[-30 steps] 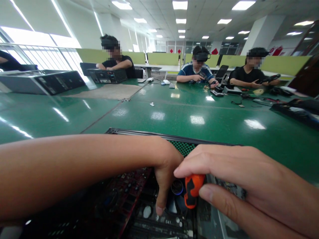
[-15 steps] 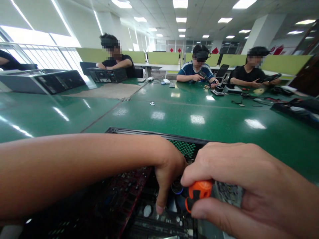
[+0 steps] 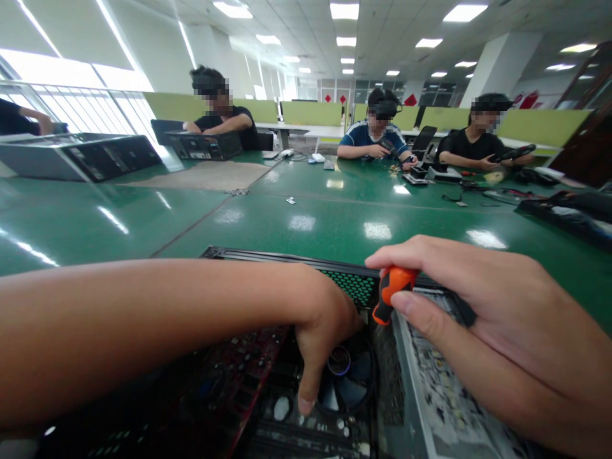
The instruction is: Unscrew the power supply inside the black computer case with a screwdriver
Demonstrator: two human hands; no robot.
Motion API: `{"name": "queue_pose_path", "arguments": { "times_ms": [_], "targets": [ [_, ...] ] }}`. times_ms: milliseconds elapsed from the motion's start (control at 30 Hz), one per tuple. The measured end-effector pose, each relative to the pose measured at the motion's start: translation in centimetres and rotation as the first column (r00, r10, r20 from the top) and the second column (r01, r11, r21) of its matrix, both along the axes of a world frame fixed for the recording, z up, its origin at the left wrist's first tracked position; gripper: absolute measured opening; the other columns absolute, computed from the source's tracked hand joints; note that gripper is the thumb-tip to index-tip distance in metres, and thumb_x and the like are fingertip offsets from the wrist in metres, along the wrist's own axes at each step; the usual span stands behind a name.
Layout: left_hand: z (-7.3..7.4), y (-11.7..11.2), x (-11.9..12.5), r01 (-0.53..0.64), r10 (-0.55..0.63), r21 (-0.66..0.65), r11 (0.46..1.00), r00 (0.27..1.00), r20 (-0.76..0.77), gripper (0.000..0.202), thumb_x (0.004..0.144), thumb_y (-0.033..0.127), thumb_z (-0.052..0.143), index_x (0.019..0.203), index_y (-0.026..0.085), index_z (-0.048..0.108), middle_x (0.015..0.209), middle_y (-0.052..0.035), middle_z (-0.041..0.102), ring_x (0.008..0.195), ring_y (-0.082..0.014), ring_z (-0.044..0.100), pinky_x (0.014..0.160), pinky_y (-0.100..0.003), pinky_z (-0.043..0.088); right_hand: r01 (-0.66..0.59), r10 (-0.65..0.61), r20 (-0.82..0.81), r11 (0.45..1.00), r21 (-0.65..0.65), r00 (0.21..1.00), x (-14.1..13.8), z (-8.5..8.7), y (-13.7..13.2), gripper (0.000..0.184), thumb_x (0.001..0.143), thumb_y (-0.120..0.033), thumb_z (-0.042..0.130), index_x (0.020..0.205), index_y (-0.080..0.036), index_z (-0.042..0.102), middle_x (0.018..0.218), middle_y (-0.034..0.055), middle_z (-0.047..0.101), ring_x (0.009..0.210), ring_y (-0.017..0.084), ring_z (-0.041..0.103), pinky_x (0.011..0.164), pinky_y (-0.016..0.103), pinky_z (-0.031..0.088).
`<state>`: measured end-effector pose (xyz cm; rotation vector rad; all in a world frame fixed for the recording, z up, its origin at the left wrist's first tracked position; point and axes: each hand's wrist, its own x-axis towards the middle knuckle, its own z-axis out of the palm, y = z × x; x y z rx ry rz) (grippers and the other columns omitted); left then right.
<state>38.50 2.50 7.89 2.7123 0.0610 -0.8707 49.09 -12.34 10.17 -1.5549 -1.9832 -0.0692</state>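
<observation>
An open black computer case [image 3: 268,255] lies on the green table in front of me, with a dark red motherboard [image 3: 248,357] and a round cooler fan [image 3: 351,379] inside. My left hand [image 3: 320,331] reaches down into the case, fingers curled, one finger pointing at the board beside the fan; whether it holds anything is hidden. My right hand [image 3: 482,319] is closed around an orange and black screwdriver handle [image 3: 393,290], held above the case's right side, over its metal drive cage [image 3: 440,395].
Three people sit at the far side of the green table [image 3: 335,217] with tools and parts. Other computer cases [image 3: 81,156] stand at the left and another [image 3: 205,145] at the back. A brown mat [image 3: 210,175] and small loose parts lie on the table.
My right hand has lifted the screwdriver up and to the right, out of the case near the fan. My left hand has stayed in the case.
</observation>
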Motion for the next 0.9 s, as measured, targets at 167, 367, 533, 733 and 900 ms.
{"name": "queue_pose_path", "arguments": {
  "times_ms": [167, 367, 533, 733, 900],
  "targets": [
    [-0.12, -0.06, -0.21, 0.126, -0.126, -0.01, 0.992, 0.985, -0.116, 0.104, 0.034, 0.019, 0.082, 0.134, 0.019, 0.056, 0.147, -0.0075, 0.05, 0.136, -0.0346, 0.044, 0.115, -0.04, 0.031, -0.005, 0.006, 0.024, 0.999, -0.032, 1.0, -0.05, -0.16, 0.05, 0.03, 0.094, -0.015, 0.049, 0.12, -0.024, 0.059, 0.11, -0.0001, 0.07, 0.096, 0.015, 0.067, 0.08, 0.027, 0.052],
    [-0.03, -0.21, -0.08, 0.091, -0.09, 0.003, 0.996, 0.989, -0.116, 0.103, 0.034, 0.019, 0.082, 0.134, 0.018, 0.056, 0.144, -0.0099, 0.053, 0.136, -0.035, 0.044, 0.115, -0.04, 0.03, -0.004, 0.007, 0.044, 0.998, -0.069, 0.999, -0.02, -0.35, 0.21, 0.029, 0.095, -0.016, 0.048, 0.121, -0.024, 0.059, 0.109, 0.0005, 0.07, 0.095, 0.015, 0.066, 0.08, 0.029, 0.051],
    [-0.62, 0.18, 0.06, 0.041, -0.047, -0.071, 0.997, 0.995, -0.084, 0.102, 0.028, 0.021, 0.083, 0.129, 0.022, 0.061, 0.132, -0.0063, 0.063, 0.131, -0.0356, 0.049, 0.112, -0.039, 0.035, 0.001, 0.004, 0.053, 0.996, -0.088, 0.999, 0.09, -0.63, 0.26, 0.029, 0.096, -0.017, 0.048, 0.121, -0.025, 0.058, 0.111, 0.0, 0.07, 0.096, 0.015, 0.066, 0.08, 0.029, 0.052],
    [-0.61, 0.43, 0.03, 0.099, -0.104, -0.09, 0.991, 0.993, -0.053, 0.096, 0.032, 0.023, 0.083, 0.126, 0.023, 0.063, 0.132, -0.0037, 0.063, 0.136, -0.0352, 0.043, 0.116, -0.04, 0.028, 0.013, -0.007, 0.084, 0.997, -0.071, 0.996, 0.06, -0.7, 0.35, 0.02, 0.094, -0.024, 0.054, 0.113, -0.026, 0.061, 0.108, 0.0004, 0.071, 0.092, 0.018, 0.068, 0.073, 0.031, 0.055],
    [-0.73, 0.48, -0.02, 0.075, -0.094, -0.139, 0.987, 0.986, -0.137, 0.093, 0.036, 0.026, 0.082, 0.127, 0.023, 0.062, 0.125, -0.0027, 0.067, 0.128, -0.0321, 0.052, 0.111, -0.036, 0.036, 0.053, -0.045, 0.103, 0.996, -0.072, 0.994, 0.12, -0.75, 0.37, 0.017, 0.094, -0.03, 0.055, 0.108, -0.027, 0.064, 0.101, 0.0005, 0.072, 0.081, 0.02, 0.068, 0.068, 0.035, 0.055]
  ]
}}
